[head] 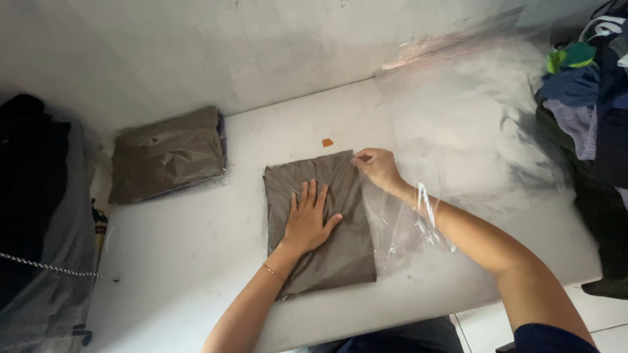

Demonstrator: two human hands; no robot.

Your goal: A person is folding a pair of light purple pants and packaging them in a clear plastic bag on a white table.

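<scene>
Your left hand (307,219) lies flat, fingers spread and released, pressing down on the folded grey-brown garment (320,222) that sits near the middle of the white table (190,255). The garment is inside a clear plastic bag (392,222), whose loose open end trails off to the right of the cloth. Your right hand (376,167) is at the garment's far right corner, fingertips pinched together on the edge of the plastic there, with your forearm running through the crinkled film. A thin gold bracelet (273,271) circles your left wrist.

Just beyond the garment's top edge a small orange scrap (328,142) lies on the table, apart from the cloth. Further left, well apart, rests a second bagged brown folded garment (167,155) on a short stack. A large sheet of clear plastic (471,111) spreads across the right part of the table up to the wall. At the right edge a heap of mixed dark, blue and green clothes (589,98) stands piled; at the left hang black and grey garments (39,209).
</scene>
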